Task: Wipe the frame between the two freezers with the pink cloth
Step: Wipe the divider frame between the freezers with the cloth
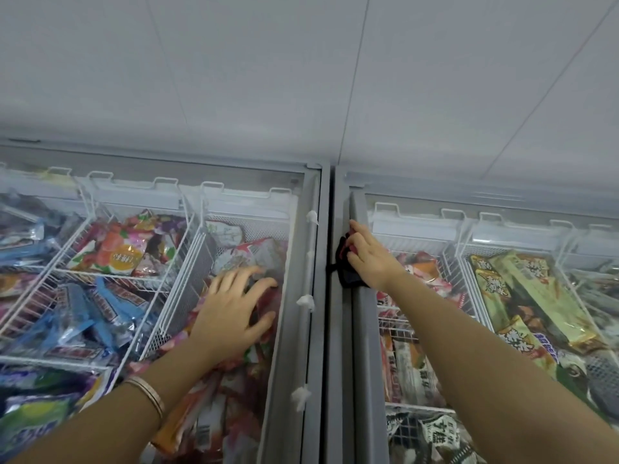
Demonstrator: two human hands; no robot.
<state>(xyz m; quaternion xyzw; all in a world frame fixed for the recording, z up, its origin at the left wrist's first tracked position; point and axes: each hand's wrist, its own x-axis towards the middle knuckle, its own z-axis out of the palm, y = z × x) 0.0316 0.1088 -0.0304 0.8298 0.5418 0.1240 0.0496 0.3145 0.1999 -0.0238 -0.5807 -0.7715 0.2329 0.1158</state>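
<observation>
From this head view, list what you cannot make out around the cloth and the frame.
- Pink cloth: mostly covered by the right hand; its full extent is hidden.
- Frame under the cloth: covered, so dirt there cannot be judged.
- Frame's near end: cut off by the bottom edge.
- Packets under the left hand: hidden by the palm.

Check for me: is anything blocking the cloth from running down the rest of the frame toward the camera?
Nothing visible does. The right hand presses the pink cloth on the frame between the freezers, and the strip below it is bare. The white clumps sit on the left freezer's lid edge, beside the path.
</observation>
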